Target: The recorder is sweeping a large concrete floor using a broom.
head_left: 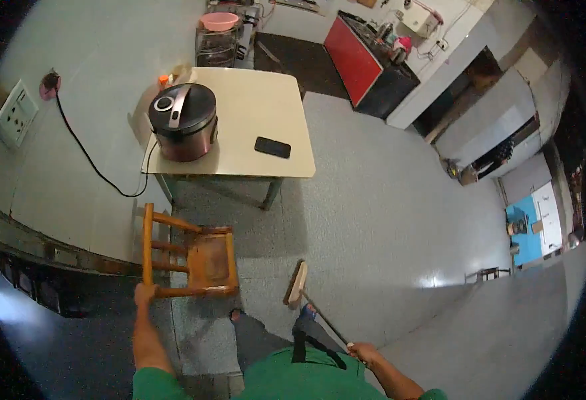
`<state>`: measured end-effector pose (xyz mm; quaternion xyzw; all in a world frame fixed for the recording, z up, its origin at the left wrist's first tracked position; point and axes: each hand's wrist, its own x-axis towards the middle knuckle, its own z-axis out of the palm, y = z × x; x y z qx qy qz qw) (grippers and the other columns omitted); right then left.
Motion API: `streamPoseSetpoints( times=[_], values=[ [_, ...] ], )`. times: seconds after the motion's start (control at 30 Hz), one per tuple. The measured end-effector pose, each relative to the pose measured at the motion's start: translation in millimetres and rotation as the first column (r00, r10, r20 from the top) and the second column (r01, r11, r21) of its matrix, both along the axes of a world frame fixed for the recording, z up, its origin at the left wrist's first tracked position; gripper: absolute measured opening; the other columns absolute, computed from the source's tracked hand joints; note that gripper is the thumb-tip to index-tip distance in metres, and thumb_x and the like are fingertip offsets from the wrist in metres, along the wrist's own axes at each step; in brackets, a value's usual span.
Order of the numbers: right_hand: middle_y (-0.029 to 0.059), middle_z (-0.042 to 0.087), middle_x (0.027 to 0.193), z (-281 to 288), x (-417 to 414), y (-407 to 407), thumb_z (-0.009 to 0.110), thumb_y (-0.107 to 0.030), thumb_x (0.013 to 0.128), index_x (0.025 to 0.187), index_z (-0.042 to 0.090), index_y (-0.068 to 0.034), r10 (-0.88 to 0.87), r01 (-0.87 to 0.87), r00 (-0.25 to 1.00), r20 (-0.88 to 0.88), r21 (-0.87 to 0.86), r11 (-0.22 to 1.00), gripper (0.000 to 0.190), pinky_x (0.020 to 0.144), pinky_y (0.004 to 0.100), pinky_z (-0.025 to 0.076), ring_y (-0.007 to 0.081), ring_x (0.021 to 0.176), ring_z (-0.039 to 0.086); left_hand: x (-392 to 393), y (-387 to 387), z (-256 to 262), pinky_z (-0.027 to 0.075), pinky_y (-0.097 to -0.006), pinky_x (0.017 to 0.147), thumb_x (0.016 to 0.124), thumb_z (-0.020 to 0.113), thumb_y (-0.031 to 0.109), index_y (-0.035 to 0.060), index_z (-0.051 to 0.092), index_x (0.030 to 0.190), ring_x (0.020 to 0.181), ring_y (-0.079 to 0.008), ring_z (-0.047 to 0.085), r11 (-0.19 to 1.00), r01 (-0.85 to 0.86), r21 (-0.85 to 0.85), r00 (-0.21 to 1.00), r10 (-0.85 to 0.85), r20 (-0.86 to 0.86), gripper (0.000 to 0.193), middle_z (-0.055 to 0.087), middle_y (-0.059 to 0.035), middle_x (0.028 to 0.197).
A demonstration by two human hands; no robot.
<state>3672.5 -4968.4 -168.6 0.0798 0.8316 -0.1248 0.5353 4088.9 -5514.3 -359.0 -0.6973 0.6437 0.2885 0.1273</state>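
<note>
My left hand [145, 293] grips the near back corner of a wooden chair [211, 261], whose seat faces right. In my right hand [365, 352] is the handle of a push broom [299, 284]. The broom head has a pale wooden block with brown bristles along its left side, and it is just ahead of my feet. Beyond the chair stands a cream-topped table [253, 110]. A multicooker [183, 122] with a black lid sits at the table's left end, and a black smartphone [272, 147] lies near its front edge.
A black power cord [90, 162] hangs from a wall plug to the cooker, left of the table. Past the table are a wire rack [216, 47] with a pink basin [219, 21] on top and a red-fronted counter [353, 60]. A small stool [488, 273] stands far right.
</note>
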Motion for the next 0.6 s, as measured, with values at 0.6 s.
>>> streamPoseSetpoints(
  times=[0.6],
  values=[
    [0.0026,0.046,0.053,-0.9,-16.7,-8.1,0.045,-0.017,0.076,0.076,0.048,-0.004,-0.130,0.166,0.982,0.141,-0.293,0.941,0.013,0.036,0.0262,0.032,0.0125,0.040,0.042,-82.6,162.7,192.2,0.044,-0.0329,0.052,0.059,0.059,0.016,-0.0012,0.057,0.070,0.053,-0.0238,0.057,0.946,-0.129,-0.296,0.950,0.032,-0.311,0.020,0.058,-0.0149,0.064]
  ],
)
